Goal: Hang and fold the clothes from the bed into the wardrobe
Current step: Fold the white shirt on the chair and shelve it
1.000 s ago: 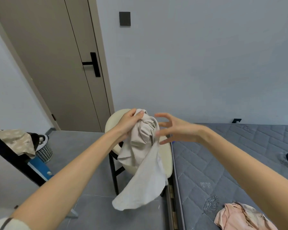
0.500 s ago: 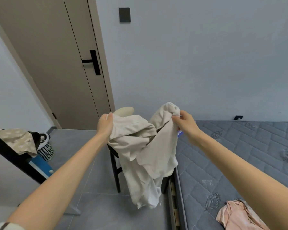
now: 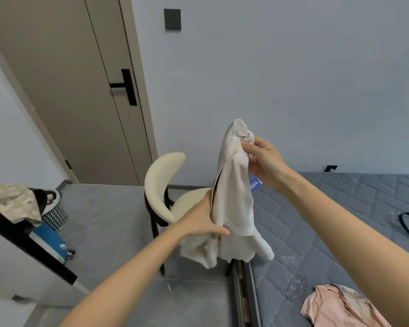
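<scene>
Untangling the cream garment [image 3: 234,197], held up in the air over the chair [image 3: 161,175] beside the bed [image 3: 340,208]. Pinched at its top by the right grip [image 3: 262,161], clasped mid-length by the left grip [image 3: 201,220]. Next, likely: finding the shoulders, spreading it for hanging or folding.

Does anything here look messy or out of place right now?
Yes. A pink garment lies crumpled on the bare mattress, and a patterned cloth hangs bunched over the black ledge at left. The held cream garment hangs twisted.

Fabrics three — cream top [image 3: 234,197], pink top [image 3: 335,308], patterned cloth [image 3: 12,201] — chair [image 3: 158,175] one.
</scene>
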Available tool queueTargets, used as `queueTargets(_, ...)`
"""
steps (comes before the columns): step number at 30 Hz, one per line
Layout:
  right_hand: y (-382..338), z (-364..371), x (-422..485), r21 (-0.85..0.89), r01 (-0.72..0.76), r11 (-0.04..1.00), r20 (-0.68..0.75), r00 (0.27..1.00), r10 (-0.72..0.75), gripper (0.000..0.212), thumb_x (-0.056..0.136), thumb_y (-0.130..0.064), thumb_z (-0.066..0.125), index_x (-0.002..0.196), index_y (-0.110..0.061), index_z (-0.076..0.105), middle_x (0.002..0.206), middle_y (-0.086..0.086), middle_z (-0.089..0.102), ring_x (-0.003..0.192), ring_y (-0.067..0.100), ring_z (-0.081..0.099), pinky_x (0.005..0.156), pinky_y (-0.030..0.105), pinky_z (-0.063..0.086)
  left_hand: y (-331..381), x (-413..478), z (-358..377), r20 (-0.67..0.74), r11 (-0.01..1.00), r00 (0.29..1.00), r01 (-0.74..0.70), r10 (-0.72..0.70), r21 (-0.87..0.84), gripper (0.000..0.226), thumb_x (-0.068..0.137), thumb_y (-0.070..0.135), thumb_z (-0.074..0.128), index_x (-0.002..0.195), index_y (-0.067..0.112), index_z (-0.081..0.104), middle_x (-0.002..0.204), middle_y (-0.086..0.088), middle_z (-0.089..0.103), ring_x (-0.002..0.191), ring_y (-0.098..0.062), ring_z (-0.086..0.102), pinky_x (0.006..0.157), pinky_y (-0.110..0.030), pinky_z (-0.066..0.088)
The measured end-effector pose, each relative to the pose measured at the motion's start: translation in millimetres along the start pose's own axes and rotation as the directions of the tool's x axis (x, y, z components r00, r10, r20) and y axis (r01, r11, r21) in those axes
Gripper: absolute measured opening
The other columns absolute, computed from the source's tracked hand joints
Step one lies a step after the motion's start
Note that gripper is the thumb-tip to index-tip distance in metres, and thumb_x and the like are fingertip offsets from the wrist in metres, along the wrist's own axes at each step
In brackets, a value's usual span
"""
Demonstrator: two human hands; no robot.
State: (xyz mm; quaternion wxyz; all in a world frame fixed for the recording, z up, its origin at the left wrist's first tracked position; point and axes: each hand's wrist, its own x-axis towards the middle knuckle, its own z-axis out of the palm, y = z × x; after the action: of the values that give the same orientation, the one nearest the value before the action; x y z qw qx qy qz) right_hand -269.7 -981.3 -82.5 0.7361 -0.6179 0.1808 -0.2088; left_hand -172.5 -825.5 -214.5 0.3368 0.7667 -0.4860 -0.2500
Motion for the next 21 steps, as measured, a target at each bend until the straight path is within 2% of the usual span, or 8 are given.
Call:
queueTargets(3,-8.2,-12.5,-3.4,0.075,0.027,0.997,-0.051,0.998,-0.023,0.018,0.099,-0.005,0.044,0.092,-0.012,0.059,0.072,-0.001,0.056,0.063,0.011,0.057,0.057,0.021,0.052,-6.5,7.6,13.3,-0.213,0.994,0.971,0.103,-0.107,-0.031,0.059,0.082,0.015,0.060,0.134,0.023,0.034,0.108,0.002,0.061,0.098,-0.023,0.061,0.078,-0.041,0.052)
queueTargets(6,-11.5,-29.5,-6.3,0.067,0.091,0.994,-0.189,0.979,-0.077,0.026,0.096,0.000,0.042,0.081,-0.015,0.057,0.058,-0.009,0.059,0.054,0.006,0.059,0.051,0.019,0.050,-12.8,16.5,2.9,-0.339,0.993,0.936,0.115,-0.098,0.030,0.021,0.087,0.004,0.046,0.090,0.024,0.043,0.073,0.009,0.052,0.075,-0.023,0.054,0.052,-0.025,0.035)
queueTargets(8,-6.8,-40.0,-9.3,0.008,0.101,0.995,-0.265,0.960,-0.096,0.024,0.094,0.001,0.041,0.087,-0.016,0.057,0.059,-0.010,0.062,0.054,0.004,0.061,0.048,0.018,0.048,-19.0,22.5,-11.6,-0.375,0.990,0.920,0.137,-0.111,0.042,0.026,0.087,-0.001,0.042,0.075,0.023,0.043,0.066,0.008,0.049,0.069,-0.021,0.047,0.048,-0.023,0.026)
queueTargets(11,9.9,-57.3,-12.6,-0.094,0.005,0.996,-0.347,0.937,-0.038,0.027,0.089,-0.002,0.041,0.112,-0.007,0.053,0.082,0.000,0.059,0.069,0.012,0.056,0.056,0.024,0.044,-31.5,32.7,-33.7,-0.411,0.966,0.887,0.252,-0.209,0.052,0.022,0.086,-0.002,0.044,0.091,0.012,0.061,0.086,-0.003,0.063,0.083,-0.022,0.054,0.061,-0.023,0.032)
queueTargets(13,21.8,-67.7,-15.0,-0.239,-0.083,0.967,-0.382,0.924,-0.015,0.038,0.085,-0.011,0.040,0.122,-0.004,0.046,0.099,0.005,0.049,0.079,0.014,0.050,0.060,0.025,0.039,-36.2,36.9,-43.5,-0.444,0.956,0.857,0.292,-0.262,-0.001,0.016,0.089,0.002,0.047,0.095,0.011,0.060,0.094,-0.003,0.062,0.092,-0.024,0.055,0.070,-0.028,0.036)
queueTargets(15,32.6,-75.8,-16.3,-0.314,-0.141,0.939,-0.386,0.922,0.010,0.037,0.088,-0.016,0.041,0.123,-0.005,0.042,0.110,0.004,0.046,0.089,0.014,0.049,0.065,0.026,0.039,-34.4,38.3,-50.4,-0.471,0.953,0.833,0.298,-0.291,-0.060,0.010,0.094,0.010,0.048,0.088,0.016,0.054,0.089,0.001,0.057,0.087,-0.022,0.052,0.068,-0.029,0.036)
queueTargets(18,46.3,-85.9,-20.0,-0.351,-0.225,0.909,-0.406,0.911,0.069,0.032,0.090,-0.012,0.044,0.120,-0.017,0.034,0.105,-0.003,0.047,0.089,0.007,0.049,0.069,0.023,0.040,-28.4,38.4,-59.1,-0.537,0.957,0.800,0.284,-0.267,-0.052,0.031,0.098,0.018,0.044,0.069,0.017,0.035,0.067,0.001,0.044,0.068,-0.022,0.042,0.051,-0.029,0.026)
queueTargets(21,56.5,-95.9,-23.7,-0.395,-0.203,0.896,-0.368,0.929,0.048,0.040,0.088,-0.006,0.049,0.123,-0.018,0.033,0.106,-0.003,0.047,0.091,0.009,0.050,0.069,0.022,0.041,-16.4,33.5,-69.6,-0.621,0.975,0.759,0.218,-0.195,-0.040,0.033,0.100,0.020,0.041,0.069,0.014,0.033,0.063,-0.002,0.041,0.060,-0.020,0.038,0.052,-0.031,0.025)
